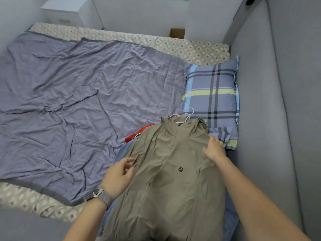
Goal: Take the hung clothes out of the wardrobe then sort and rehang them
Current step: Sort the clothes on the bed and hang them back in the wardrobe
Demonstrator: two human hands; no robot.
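An olive-green jacket point(166, 180) with a small black logo lies flat on top of a pile of clothes at the near right of the bed. White wire hangers point(184, 116) stick out at its collar. A red garment point(134, 134) and a blue garment point(122, 153) peek out from under its left side. My left hand point(119, 174), with a watch on the wrist, hovers at the jacket's left edge with fingers apart. My right hand point(214, 147) rests flat on the jacket's right shoulder, fingers spread.
A rumpled grey-blue blanket point(78, 105) covers most of the bed, over a patterned sheet point(182, 47). A plaid pillow point(212, 98) lies just beyond the pile. A grey padded headboard point(264, 110) runs along the right. A white cabinet point(69, 13) stands at the far side.
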